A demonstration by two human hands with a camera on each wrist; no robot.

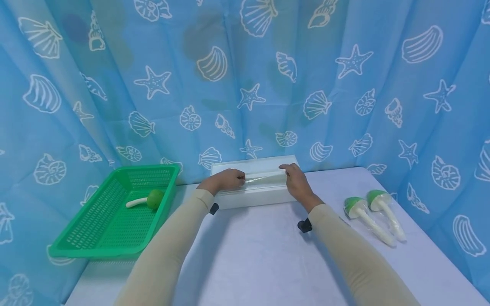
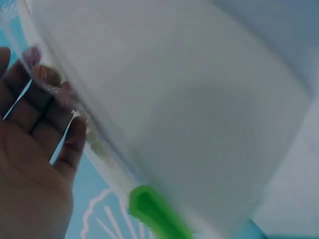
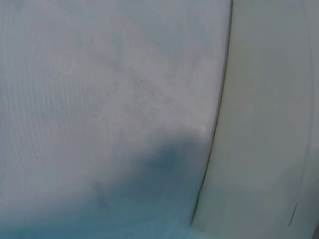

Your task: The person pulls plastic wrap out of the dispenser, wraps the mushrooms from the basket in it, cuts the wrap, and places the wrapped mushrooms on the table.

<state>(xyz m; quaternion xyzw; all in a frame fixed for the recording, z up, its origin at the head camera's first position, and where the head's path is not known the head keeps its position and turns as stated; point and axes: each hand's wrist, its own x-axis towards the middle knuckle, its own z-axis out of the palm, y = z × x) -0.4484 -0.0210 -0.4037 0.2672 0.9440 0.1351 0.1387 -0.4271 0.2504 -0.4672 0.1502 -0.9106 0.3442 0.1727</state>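
A long white box lies at the back of the table against the curtain. Clear plastic film stretches over its open top between the two hands. At the left end, my left hand pinches the film; in the left wrist view, the hand has its fingers bent at the film, beside the box's white side. Toward the right end, my right hand pinches the film between thumb and fingers. The right wrist view shows only white cloth and a pale surface, with no hand.
A green plastic basket stands at the left, with a toy mushroom lying in it. On the right side of the table lie two film-wrapped green-capped mushrooms. A blue shell-print curtain hangs behind the white-covered table.
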